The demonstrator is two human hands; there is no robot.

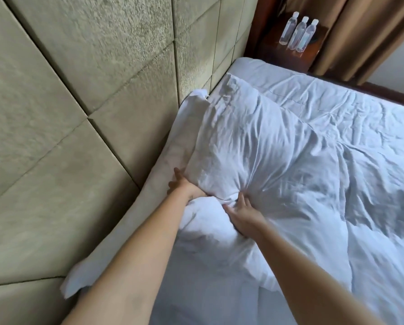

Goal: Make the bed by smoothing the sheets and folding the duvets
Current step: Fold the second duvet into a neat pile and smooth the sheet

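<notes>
A crumpled white duvet (278, 146) lies bunched near the head of the bed, over a white sheet (372, 127). My left hand (184, 184) reaches under the duvet's left edge, its fingers partly hidden in the fabric. My right hand (243, 214) rests on top of the bunched duvet with fingers spread and pressing into the folds. A pillow (149, 207) leans along the headboard at the left, beside my left arm.
A padded beige headboard (79, 102) fills the left side. A dark wooden nightstand (288, 55) at the far corner carries three water bottles (299, 35). Brown curtains (365, 36) hang behind it. A dark wooden bed frame edge (388, 91) runs along the far side.
</notes>
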